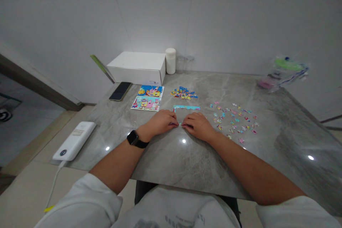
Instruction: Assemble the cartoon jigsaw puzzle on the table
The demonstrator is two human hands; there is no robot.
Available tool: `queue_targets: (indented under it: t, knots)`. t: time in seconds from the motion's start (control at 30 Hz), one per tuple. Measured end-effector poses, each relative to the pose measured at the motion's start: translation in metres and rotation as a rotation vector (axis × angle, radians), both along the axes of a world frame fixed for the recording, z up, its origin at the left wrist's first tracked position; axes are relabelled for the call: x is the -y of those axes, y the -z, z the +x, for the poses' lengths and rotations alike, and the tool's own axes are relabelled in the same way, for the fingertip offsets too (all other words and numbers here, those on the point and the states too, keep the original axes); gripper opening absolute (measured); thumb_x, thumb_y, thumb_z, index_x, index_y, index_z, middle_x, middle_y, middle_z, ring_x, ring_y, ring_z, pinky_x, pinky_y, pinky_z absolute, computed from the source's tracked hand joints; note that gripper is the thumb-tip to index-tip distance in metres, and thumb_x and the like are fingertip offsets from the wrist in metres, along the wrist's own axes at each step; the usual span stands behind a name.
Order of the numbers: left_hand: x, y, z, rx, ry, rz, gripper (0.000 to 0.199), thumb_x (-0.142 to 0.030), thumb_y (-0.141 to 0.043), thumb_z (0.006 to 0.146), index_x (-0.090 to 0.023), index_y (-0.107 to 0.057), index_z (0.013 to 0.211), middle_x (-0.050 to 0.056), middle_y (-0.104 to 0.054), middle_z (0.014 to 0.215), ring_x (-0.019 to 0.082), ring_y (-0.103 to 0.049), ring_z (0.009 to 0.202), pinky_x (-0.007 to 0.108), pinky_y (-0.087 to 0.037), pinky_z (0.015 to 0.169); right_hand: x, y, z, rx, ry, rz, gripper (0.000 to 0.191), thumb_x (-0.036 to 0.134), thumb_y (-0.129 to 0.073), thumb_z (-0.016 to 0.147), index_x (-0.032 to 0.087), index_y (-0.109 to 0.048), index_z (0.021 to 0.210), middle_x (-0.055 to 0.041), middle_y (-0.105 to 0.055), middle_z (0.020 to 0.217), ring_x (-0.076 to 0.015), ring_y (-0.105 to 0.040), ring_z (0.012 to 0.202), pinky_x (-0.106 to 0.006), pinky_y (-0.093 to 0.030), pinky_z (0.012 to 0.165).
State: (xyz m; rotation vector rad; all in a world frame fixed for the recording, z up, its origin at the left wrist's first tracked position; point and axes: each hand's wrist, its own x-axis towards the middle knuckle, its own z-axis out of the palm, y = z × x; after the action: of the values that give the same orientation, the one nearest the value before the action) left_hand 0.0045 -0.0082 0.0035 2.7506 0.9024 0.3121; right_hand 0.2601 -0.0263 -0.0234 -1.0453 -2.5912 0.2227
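My left hand [166, 119] and my right hand [197, 124] meet near the middle of the table, their fingertips pinched on a small puzzle piece [180, 124] between them. Just beyond lies a joined strip of puzzle pieces [187, 108], light blue along its top, with a short leg running down on the left toward my left hand. Scattered loose puzzle pieces [235, 120] spread out to the right of my right hand. A heap of blue and yellow puzzle pieces [184, 93] sits farther back. Left of it lies a printed cartoon picture sheet [147, 98].
On the left are a phone [120, 91] and a white power bank [74, 141] with a cable, at the table edge. A white box [137, 67], a white bottle [170, 61] and two clear glasses [185, 64] stand by the wall. A plastic bag [281, 73] lies back right.
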Motion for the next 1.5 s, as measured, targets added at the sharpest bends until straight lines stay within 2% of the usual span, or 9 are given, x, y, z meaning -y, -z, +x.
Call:
queue_targets:
  t: [0.3, 0.5, 0.8, 0.9, 1.1, 1.5]
  knots:
    - [0.000, 0.001, 0.000, 0.001, -0.005, 0.005, 0.016, -0.022, -0.072, 0.096, -0.027, -0.084, 0.104, 0.004, -0.079, 0.104, 0.020, -0.071, 0.096, 0.032, -0.049, 0.086, -0.002, 0.002, 0.001, -0.032, 0.041, 0.001, 0.011, 0.027, -0.073, 0.097, 0.023, -0.076, 0.107, -0.0072, -0.077, 0.107, -0.0248, -0.065, 0.103, -0.038, -0.041, 0.092]
    - [0.002, 0.000, 0.001, 0.010, -0.011, -0.012, 0.015, -0.021, -0.071, 0.096, -0.026, -0.083, 0.103, 0.004, -0.079, 0.103, 0.020, -0.071, 0.096, 0.033, -0.050, 0.086, 0.000, -0.001, 0.000, 0.007, 0.012, 0.007, 0.009, 0.028, -0.071, 0.100, 0.024, -0.079, 0.102, -0.0063, -0.075, 0.101, -0.0239, -0.065, 0.100, -0.038, -0.041, 0.090]
    - [-0.001, -0.002, -0.002, 0.028, -0.016, -0.013, 0.012, -0.022, -0.071, 0.097, -0.023, -0.081, 0.104, 0.004, -0.079, 0.105, 0.021, -0.072, 0.098, 0.034, -0.051, 0.088, 0.000, -0.003, 0.001, -0.030, 0.013, 0.009, 0.010, 0.026, -0.070, 0.099, 0.023, -0.079, 0.102, -0.0063, -0.076, 0.103, -0.0239, -0.066, 0.101, -0.039, -0.042, 0.090]
    - [-0.002, -0.004, -0.006, 0.040, -0.070, 0.011, 0.014, -0.025, -0.071, 0.098, -0.023, -0.080, 0.107, 0.005, -0.078, 0.107, 0.022, -0.072, 0.102, 0.035, -0.052, 0.091, 0.000, -0.004, 0.000, -0.029, 0.020, 0.011, 0.010, 0.024, -0.070, 0.098, 0.023, -0.079, 0.102, -0.0068, -0.076, 0.102, -0.0238, -0.066, 0.100, -0.039, -0.042, 0.089]
    - [-0.004, -0.002, -0.010, 0.051, -0.269, 0.080, 0.020, -0.022, -0.067, 0.098, -0.021, -0.078, 0.115, 0.008, -0.078, 0.113, 0.024, -0.072, 0.106, 0.039, -0.055, 0.096, 0.000, -0.003, 0.000, -0.039, 0.048, 0.023, 0.009, 0.023, -0.068, 0.099, 0.022, -0.078, 0.101, -0.0076, -0.076, 0.104, -0.0235, -0.066, 0.099, -0.038, -0.043, 0.090]
    - [-0.010, 0.006, -0.012, 0.103, -0.269, 0.045, 0.021, -0.027, -0.061, 0.100, -0.021, -0.078, 0.111, 0.009, -0.078, 0.111, 0.025, -0.072, 0.104, 0.040, -0.057, 0.097, 0.004, -0.001, -0.003, 0.002, 0.043, -0.025, 0.013, 0.029, -0.068, 0.101, 0.024, -0.080, 0.105, -0.0067, -0.078, 0.105, -0.0227, -0.068, 0.104, -0.037, -0.042, 0.091]
